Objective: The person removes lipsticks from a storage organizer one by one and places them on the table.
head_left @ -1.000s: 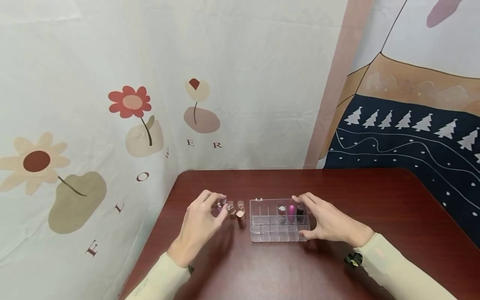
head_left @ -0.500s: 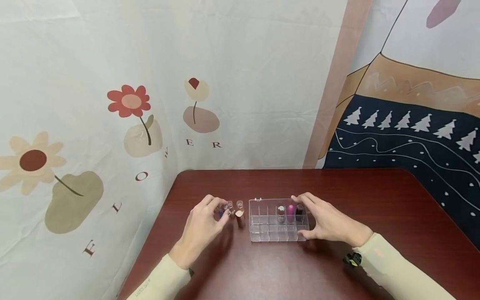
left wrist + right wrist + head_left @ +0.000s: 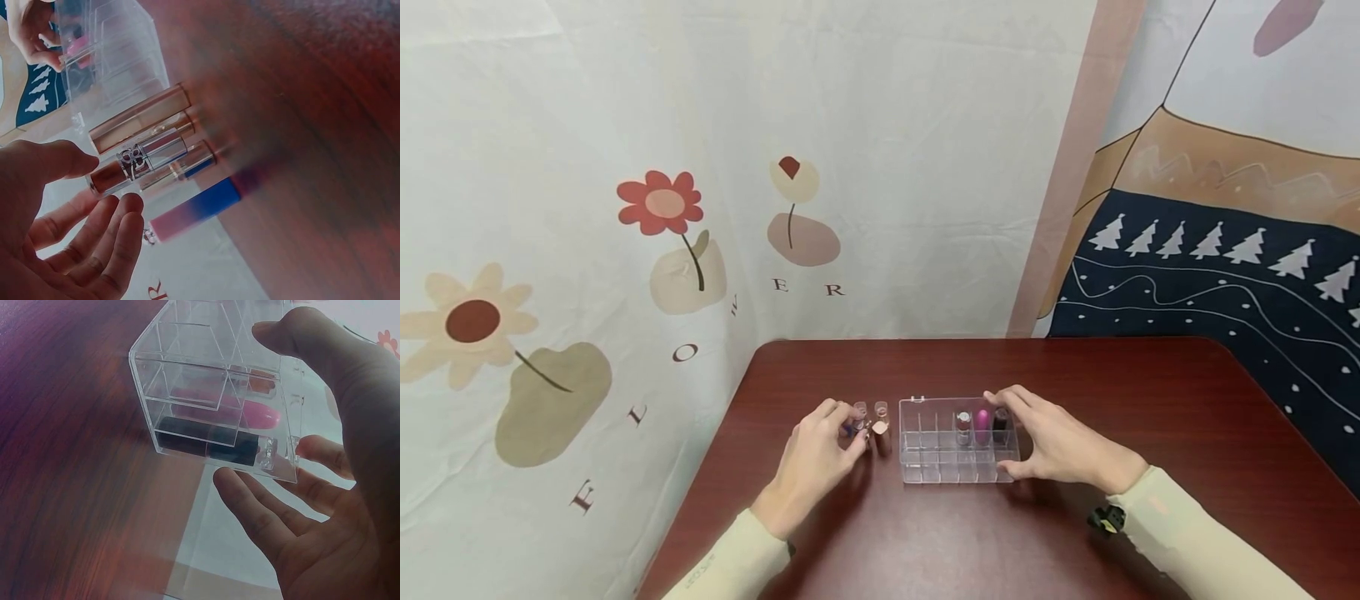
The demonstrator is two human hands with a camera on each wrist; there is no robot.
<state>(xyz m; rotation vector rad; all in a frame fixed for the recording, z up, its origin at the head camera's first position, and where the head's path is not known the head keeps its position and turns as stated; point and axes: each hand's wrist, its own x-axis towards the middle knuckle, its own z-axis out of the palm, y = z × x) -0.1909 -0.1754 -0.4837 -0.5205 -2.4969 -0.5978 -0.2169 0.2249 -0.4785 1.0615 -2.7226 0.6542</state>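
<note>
Hangings: behind your table, a pale cloth with flowers (image 3: 887, 167) and, to the right, a dark blue one with white trees (image 3: 1210, 275).
Table: a reddish-brown table (image 3: 985, 542) lies under your work.
Organizer: the clear organizer (image 3: 951, 474) sits on it, between your hands.
Right hand: your right hand (image 3: 1063, 442) grips the organizer's right end, thumb at the near side, fingers at the far side.
Left hand: your left hand (image 3: 812, 454) pinches a silver-and-brown tube (image 3: 132, 161) between thumb and finger, left of the organizer; whether its base touches the table you cannot tell.
Loose tubes: a brown tube (image 3: 882, 437) stands nearest the organizer; a blue-and-pink tube (image 3: 203, 206) stands on your left side of the pinched one.
Stored tubes: silver-capped (image 3: 963, 427), pink (image 3: 982, 425) and black (image 3: 1001, 425) tubes fill the back row's right end, black outermost.
</note>
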